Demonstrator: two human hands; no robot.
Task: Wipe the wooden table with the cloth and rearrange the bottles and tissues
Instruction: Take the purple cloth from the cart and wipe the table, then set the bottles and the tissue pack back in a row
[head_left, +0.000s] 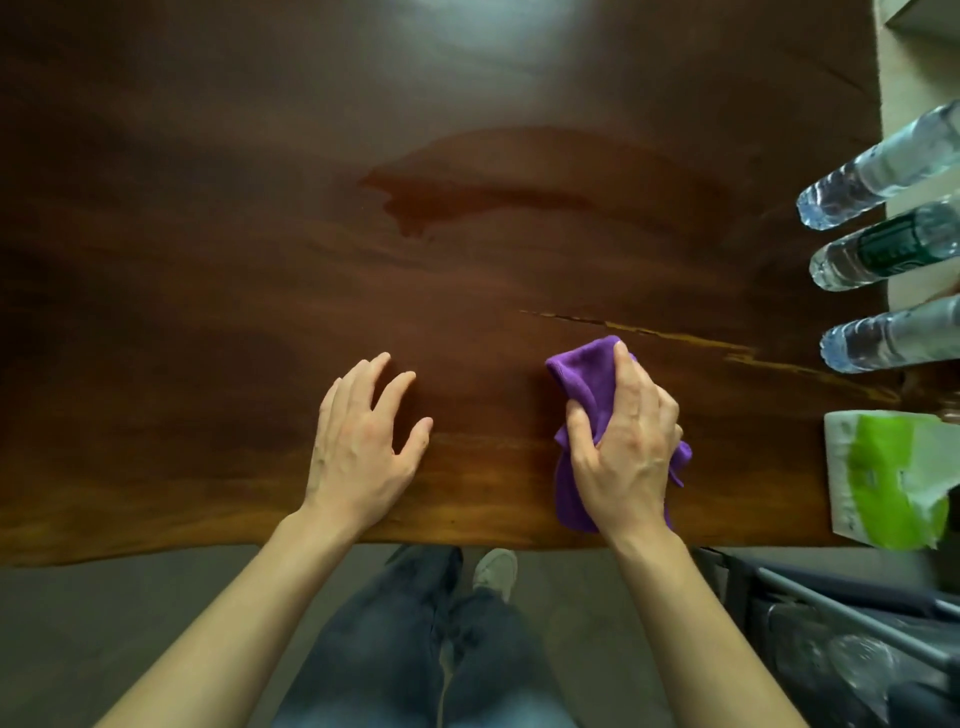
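The purple cloth lies bunched on the wooden table, near the front edge and right of the middle; the right hand sits on top of it, palm down, fingers curled over the folds and thumb pressed into the fabric on the left side, so that the cloth is gripped and pinned against the wood, with a rounded fold sticking out ahead of the fingertips and another strip trailing back beside the wrist; the left hand rests flat on the bare wood to the left, well apart from the cloth, fingers spread and holding nothing; further out on the tabletop a darker wet-looking streak runs across the middle, and a pale yellowish crack in the wood slants from just beyond the cloth toward the right edge; at that right edge three clear plastic bottles stand in a row, the far bottle, the middle bottle with a dark green label, and the near bottle, close to one another but whether they touch cannot be told; nearer than them, at the front right corner, sits a tissue pack in white and bright green wrapping, torn open at the right side; below the table edge show jeans and a pale shoe on a grey floor.
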